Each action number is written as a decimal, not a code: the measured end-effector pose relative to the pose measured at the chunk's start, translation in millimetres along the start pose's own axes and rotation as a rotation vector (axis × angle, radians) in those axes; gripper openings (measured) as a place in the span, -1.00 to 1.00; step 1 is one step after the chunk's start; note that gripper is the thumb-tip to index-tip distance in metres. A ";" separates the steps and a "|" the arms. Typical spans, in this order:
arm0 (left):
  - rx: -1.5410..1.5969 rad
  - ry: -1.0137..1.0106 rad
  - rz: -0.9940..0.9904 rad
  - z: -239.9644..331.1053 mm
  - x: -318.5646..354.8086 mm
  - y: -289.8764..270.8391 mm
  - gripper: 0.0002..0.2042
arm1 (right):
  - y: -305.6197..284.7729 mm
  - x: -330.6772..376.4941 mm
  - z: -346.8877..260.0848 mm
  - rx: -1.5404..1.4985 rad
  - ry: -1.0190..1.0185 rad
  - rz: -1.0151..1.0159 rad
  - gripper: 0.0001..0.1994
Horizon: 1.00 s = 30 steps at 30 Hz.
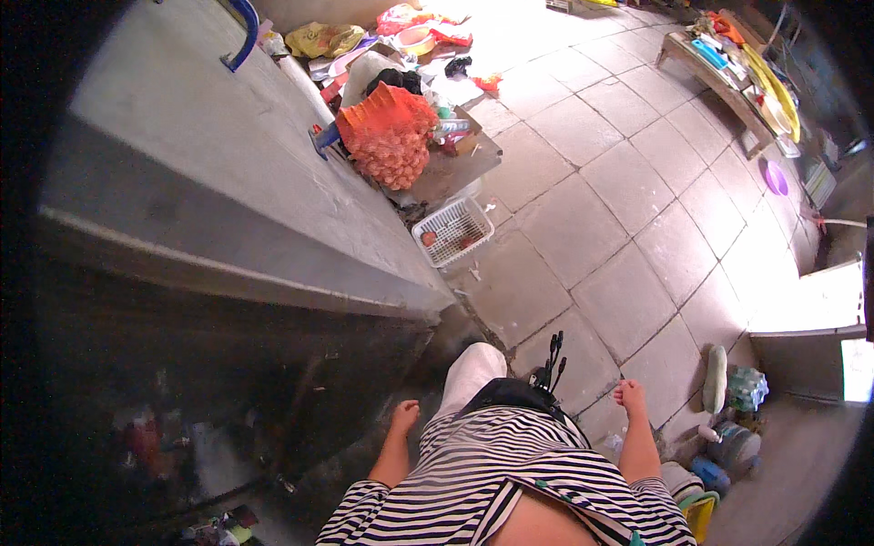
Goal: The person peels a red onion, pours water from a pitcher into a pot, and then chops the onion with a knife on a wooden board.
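- Gourd (pixel 716 379), seemingly: long, pale, at four o'clock, near but not touching the right hand (pixel 628 396); probably heavy, firm and smooth, best cradled under both ends.
- Right hand: fingers half curled, apparently empty.
- Left hand (pixel 405 415): loosely curled, apparently empty.
- Floor (pixel 628 282): tiled, dusty-looking, brightly lit toward three o'clock.
- Beyond: full orange net bag (pixel 387 136), eleven o'clock; low bench (pixel 724 89), two o'clock.

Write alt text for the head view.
A person's left hand and right hand are at either side of a striped top, neither visibly holding anything. Ahead, a tiled floor stretches away, with an orange net bag and a white basket toward the left.
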<state>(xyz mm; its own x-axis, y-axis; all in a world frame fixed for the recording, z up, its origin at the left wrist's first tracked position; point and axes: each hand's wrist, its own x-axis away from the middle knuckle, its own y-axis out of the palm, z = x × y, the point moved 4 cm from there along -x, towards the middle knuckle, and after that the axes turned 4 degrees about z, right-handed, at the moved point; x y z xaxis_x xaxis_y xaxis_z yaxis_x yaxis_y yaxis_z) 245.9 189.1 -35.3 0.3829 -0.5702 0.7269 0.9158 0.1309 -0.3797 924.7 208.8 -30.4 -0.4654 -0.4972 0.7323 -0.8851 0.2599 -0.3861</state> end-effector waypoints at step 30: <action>-0.752 0.422 -0.215 368.1 -558.6 313.0 -0.78 | 294.6 -43.8 -134.8 -0.217 0.450 -0.180 -0.74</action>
<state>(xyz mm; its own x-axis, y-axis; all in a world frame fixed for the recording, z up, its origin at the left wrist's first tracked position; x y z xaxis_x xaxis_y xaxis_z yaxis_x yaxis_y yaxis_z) 363.3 847.1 -349.6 -0.0010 -0.7920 0.6105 0.5835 -0.4963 -0.6428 684.1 418.7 -100.6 -0.2184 -0.1580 0.9630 -0.9088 0.3924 -0.1418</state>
